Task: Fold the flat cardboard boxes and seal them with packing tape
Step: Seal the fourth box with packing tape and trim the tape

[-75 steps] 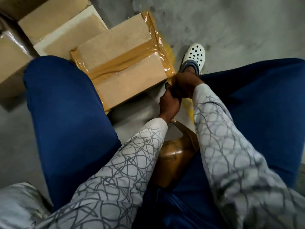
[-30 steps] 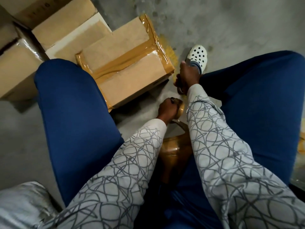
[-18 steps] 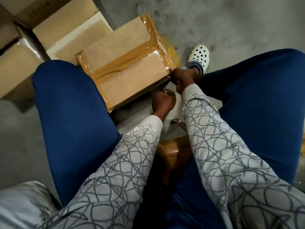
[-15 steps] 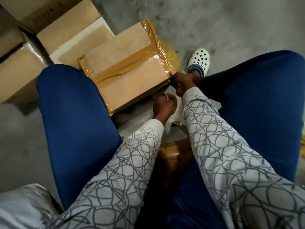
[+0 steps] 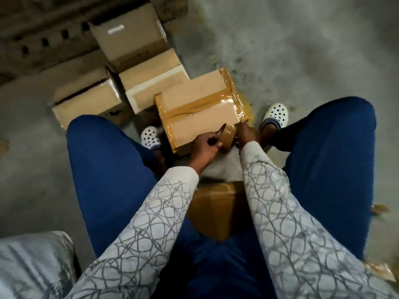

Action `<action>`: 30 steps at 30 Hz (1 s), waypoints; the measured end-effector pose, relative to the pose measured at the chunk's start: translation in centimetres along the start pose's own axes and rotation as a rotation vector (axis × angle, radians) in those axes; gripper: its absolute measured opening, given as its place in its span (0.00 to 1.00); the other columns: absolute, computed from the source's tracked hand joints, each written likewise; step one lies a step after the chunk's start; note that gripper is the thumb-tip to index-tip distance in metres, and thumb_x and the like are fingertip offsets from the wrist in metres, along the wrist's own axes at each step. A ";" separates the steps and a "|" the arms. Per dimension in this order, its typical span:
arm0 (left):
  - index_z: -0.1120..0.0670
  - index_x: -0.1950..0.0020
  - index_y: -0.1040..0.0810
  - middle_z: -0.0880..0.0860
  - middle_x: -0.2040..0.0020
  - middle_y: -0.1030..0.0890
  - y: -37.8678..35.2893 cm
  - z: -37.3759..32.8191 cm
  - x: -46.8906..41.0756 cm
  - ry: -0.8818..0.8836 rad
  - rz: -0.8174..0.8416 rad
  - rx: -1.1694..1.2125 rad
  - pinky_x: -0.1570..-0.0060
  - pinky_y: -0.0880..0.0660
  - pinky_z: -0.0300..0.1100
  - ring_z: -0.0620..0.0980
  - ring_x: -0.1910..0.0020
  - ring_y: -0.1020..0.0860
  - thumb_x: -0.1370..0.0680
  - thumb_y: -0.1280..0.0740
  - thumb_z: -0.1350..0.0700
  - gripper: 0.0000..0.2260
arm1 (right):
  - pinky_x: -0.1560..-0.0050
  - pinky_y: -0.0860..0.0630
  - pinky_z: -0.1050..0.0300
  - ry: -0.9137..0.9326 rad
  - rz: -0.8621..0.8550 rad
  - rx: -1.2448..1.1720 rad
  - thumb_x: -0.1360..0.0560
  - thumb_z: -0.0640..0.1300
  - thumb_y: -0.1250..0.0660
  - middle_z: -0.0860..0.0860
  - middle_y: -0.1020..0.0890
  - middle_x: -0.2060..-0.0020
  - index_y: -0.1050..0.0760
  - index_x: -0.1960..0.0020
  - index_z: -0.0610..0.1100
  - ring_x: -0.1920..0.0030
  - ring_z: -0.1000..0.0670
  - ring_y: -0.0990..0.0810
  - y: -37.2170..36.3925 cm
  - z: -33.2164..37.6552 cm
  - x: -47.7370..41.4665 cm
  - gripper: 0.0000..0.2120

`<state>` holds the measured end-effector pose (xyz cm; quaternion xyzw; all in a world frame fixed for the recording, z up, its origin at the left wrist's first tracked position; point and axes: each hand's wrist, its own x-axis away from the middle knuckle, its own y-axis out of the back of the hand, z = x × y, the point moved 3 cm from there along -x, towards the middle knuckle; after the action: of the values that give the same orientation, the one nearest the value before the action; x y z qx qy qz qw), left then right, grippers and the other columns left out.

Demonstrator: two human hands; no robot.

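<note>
Head camera, looking down between my blue-trousered knees (image 5: 103, 169): the tan cardboard box with glossy brown tape along its top seam (image 5: 198, 111) sits on the grey concrete floor (image 5: 291, 50) at centre frame, and both hands meet at its near right corner. My left hand (image 5: 205, 145) curls round the roll of brown packing tape (image 5: 227, 138), thumb on its side; a dark pointed thing rises from that fist, and I cannot tell what it is. My right hand (image 5: 246, 134) lies against the corner, its fingers hidden, so I cannot tell whether it pinches the tape end or only presses it. As I judge it, the step is to wrap this edge: I would pin the end flat, keep the roll low and taut, then rub the strip down so it does not wrinkle. Three more plain brown cartons (image 5: 151, 83) crowd the upper left, touching this box, so it cannot turn that way. White perforated clogs (image 5: 275, 114) flank it, and a taped brown carton (image 5: 216, 203) sits between my thighs below my wrists, leaving little room.
</note>
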<state>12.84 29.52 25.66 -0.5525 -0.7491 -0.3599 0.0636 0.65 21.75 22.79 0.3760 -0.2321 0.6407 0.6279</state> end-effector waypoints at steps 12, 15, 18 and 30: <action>0.51 0.44 0.20 0.49 0.43 0.19 6.9 -1.8 7.3 -0.237 -0.052 0.313 0.35 0.26 0.51 0.46 0.40 0.23 0.28 0.22 0.57 0.15 | 0.39 0.21 0.47 0.537 0.087 -0.050 0.26 0.40 0.25 0.50 0.17 0.52 0.25 0.49 0.49 0.47 0.49 0.17 2.4 -0.5 15.6 0.11; 0.45 0.30 0.28 0.48 0.34 0.24 7.6 -2.6 8.0 -0.305 -0.001 0.362 0.40 0.25 0.44 0.46 0.35 0.27 0.26 0.24 0.52 0.26 | 0.38 0.22 0.46 0.582 0.039 0.103 0.26 0.42 0.25 0.53 0.19 0.51 0.27 0.52 0.52 0.46 0.49 0.19 3.2 -0.5 16.6 0.12; 0.42 0.27 0.29 0.46 0.30 0.27 7.2 -3.2 8.1 -0.430 0.030 0.179 0.39 0.27 0.45 0.46 0.32 0.30 0.24 0.27 0.49 0.26 | 0.39 0.23 0.49 0.624 0.036 0.252 0.25 0.40 0.26 0.53 0.20 0.51 0.25 0.45 0.48 0.47 0.50 0.21 3.3 -0.1 17.3 0.12; 0.54 0.54 0.14 0.49 0.54 0.17 7.0 -3.6 7.3 -0.515 -0.312 -0.001 0.50 0.24 0.38 0.46 0.52 0.21 0.26 0.26 0.62 0.04 | 0.45 0.21 0.38 0.725 -0.015 0.503 0.25 0.37 0.30 0.47 0.18 0.51 0.25 0.49 0.41 0.49 0.44 0.20 3.4 -0.3 16.9 0.06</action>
<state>15.06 33.99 35.19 -0.5037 -0.8163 -0.2139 -0.1848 -1.56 32.22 36.27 0.2696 0.1690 0.7632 0.5624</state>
